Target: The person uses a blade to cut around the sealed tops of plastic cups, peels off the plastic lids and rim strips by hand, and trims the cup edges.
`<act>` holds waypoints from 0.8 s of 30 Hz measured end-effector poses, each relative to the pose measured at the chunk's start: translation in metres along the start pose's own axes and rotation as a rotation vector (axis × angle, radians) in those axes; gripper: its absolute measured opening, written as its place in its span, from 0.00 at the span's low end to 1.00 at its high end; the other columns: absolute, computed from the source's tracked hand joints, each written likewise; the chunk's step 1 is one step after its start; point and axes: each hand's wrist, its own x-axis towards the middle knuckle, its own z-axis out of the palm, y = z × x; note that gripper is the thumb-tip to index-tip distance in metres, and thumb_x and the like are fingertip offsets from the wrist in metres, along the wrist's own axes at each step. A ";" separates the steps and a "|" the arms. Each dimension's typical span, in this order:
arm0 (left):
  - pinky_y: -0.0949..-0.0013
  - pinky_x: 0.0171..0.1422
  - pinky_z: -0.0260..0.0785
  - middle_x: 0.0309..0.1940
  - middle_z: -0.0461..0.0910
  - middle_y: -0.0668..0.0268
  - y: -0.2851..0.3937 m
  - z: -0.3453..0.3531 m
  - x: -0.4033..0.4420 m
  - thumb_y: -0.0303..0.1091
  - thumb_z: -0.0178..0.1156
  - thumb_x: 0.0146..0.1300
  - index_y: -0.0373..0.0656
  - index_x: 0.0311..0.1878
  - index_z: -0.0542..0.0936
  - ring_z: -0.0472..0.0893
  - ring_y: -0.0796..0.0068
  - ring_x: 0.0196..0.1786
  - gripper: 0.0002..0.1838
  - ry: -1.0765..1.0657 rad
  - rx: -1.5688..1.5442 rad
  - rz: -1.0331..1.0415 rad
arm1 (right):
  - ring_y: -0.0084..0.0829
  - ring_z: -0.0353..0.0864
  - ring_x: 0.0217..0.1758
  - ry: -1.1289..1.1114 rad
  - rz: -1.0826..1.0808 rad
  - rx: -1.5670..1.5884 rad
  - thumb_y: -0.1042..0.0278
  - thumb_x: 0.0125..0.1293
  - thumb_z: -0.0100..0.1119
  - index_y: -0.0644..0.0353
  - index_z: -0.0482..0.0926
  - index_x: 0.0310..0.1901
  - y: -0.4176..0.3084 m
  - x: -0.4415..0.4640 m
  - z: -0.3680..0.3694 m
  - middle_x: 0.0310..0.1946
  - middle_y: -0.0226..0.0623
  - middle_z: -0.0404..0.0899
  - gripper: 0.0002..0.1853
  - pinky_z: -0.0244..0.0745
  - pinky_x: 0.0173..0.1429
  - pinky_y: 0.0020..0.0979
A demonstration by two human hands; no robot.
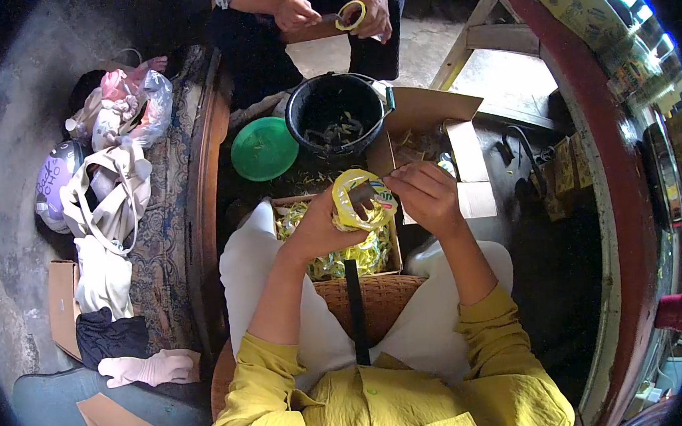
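My left hand (315,228) is closed around a yellow ring-shaped piece (346,199), held up over my lap. Printed lettering and pale film show on the ring's right side. Close beside it, my right hand (428,194) has its fingers pinched together at the ring's upper right edge. Whatever those fingertips hold is too small to make out. Below both hands, between my knees, a cardboard box (397,244) is filled with yellow and clear strips (364,253).
A black bucket (295,119) with scraps inside stands ahead, beside a green plastic lid (265,148). An opened carton (469,163) lies at right. Opposite, another person's hands (373,14) hold a similar yellow ring (350,5). Bags (107,191) lie at left.
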 end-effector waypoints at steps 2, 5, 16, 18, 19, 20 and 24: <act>0.72 0.52 0.65 0.43 0.75 0.68 0.006 0.002 -0.001 0.26 0.67 0.39 0.40 0.51 0.70 0.73 0.80 0.46 0.31 -0.019 -0.030 -0.017 | 0.32 0.77 0.30 0.009 -0.010 -0.004 0.82 0.37 0.59 0.64 0.80 0.28 0.001 0.001 0.000 0.26 0.35 0.76 0.11 0.75 0.35 0.29; 0.73 0.50 0.67 0.42 0.75 0.68 0.007 0.002 -0.002 0.27 0.69 0.37 0.40 0.52 0.68 0.74 0.80 0.44 0.34 -0.098 -0.004 -0.029 | 0.32 0.77 0.30 0.021 -0.018 -0.005 0.82 0.36 0.60 0.65 0.80 0.27 0.000 0.000 0.002 0.26 0.35 0.76 0.11 0.76 0.35 0.29; 0.72 0.55 0.63 0.44 0.74 0.68 0.009 0.000 -0.009 0.28 0.69 0.38 0.41 0.53 0.69 0.71 0.79 0.48 0.33 -0.277 -0.191 -0.283 | 0.31 0.78 0.33 0.055 -0.024 0.029 0.77 0.36 0.60 0.61 0.80 0.26 -0.002 -0.005 0.009 0.28 0.34 0.78 0.10 0.76 0.38 0.31; 0.72 0.56 0.61 0.46 0.73 0.67 0.011 -0.002 -0.006 0.29 0.69 0.38 0.41 0.54 0.67 0.70 0.78 0.50 0.35 -0.343 -0.228 -0.378 | 0.32 0.78 0.33 0.047 0.000 0.035 0.78 0.36 0.59 0.61 0.80 0.26 -0.001 -0.004 0.008 0.28 0.33 0.78 0.10 0.76 0.38 0.31; 0.72 0.57 0.60 0.47 0.72 0.67 0.008 -0.001 -0.006 0.29 0.69 0.38 0.40 0.55 0.66 0.69 0.78 0.51 0.36 -0.281 -0.230 -0.309 | 0.32 0.78 0.33 0.044 0.012 0.037 0.79 0.36 0.59 0.61 0.80 0.26 0.000 -0.004 0.007 0.28 0.33 0.78 0.10 0.76 0.37 0.30; 0.72 0.58 0.60 0.49 0.71 0.66 0.001 0.001 -0.006 0.29 0.69 0.38 0.40 0.56 0.65 0.68 0.78 0.52 0.37 -0.220 -0.232 -0.240 | 0.31 0.78 0.33 0.048 0.018 0.029 0.79 0.36 0.59 0.61 0.80 0.27 0.001 -0.004 0.006 0.27 0.33 0.78 0.11 0.76 0.37 0.30; 0.71 0.61 0.56 0.52 0.66 0.65 0.006 0.002 -0.001 0.29 0.69 0.39 0.39 0.59 0.59 0.65 0.77 0.56 0.41 -0.059 -0.146 -0.100 | 0.30 0.78 0.32 0.036 0.042 0.002 0.79 0.36 0.59 0.60 0.80 0.28 0.002 -0.001 0.002 0.26 0.31 0.77 0.12 0.76 0.35 0.30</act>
